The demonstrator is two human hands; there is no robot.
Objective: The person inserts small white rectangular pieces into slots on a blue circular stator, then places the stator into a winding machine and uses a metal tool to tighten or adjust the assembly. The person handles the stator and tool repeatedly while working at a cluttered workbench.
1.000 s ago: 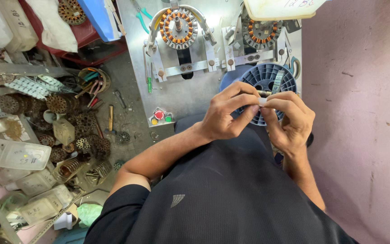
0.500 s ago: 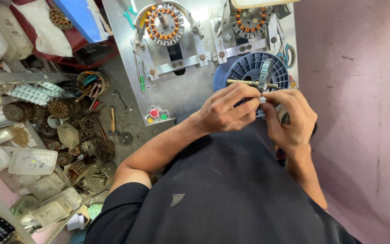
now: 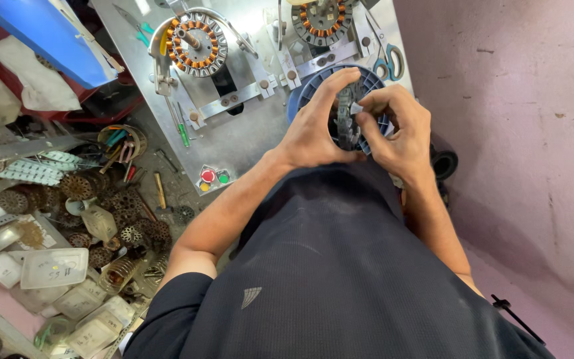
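Both my hands meet over a round blue ribbed plastic wheel [image 3: 369, 81] at the near edge of a metal machine table. My left hand [image 3: 317, 126] curls around a dark metal stator core [image 3: 345, 121] from the left, thumb and fingers framing it. My right hand [image 3: 398, 129] grips the same core from the right, and its fingertips pinch a small white slip [image 3: 356, 108] at the core's rim. The core sits between the two hands, partly hidden by the fingers.
On the grey metal table [image 3: 234, 133] stand two winding fixtures, each holding a copper-wound stator [image 3: 197, 43] [image 3: 321, 20]. Red, green and yellow buttons [image 3: 212, 177] sit at its near edge, scissors [image 3: 389, 63] to the right. Loose stator cores [image 3: 124, 206] and plastic boxes [image 3: 54, 267] crowd the left; a pink wall [image 3: 526, 133] stands right.
The camera has tilted, so the machine table sits higher in view. My hands have drawn the core closer together; a thin stick seen across the blue wheel earlier is gone from view.
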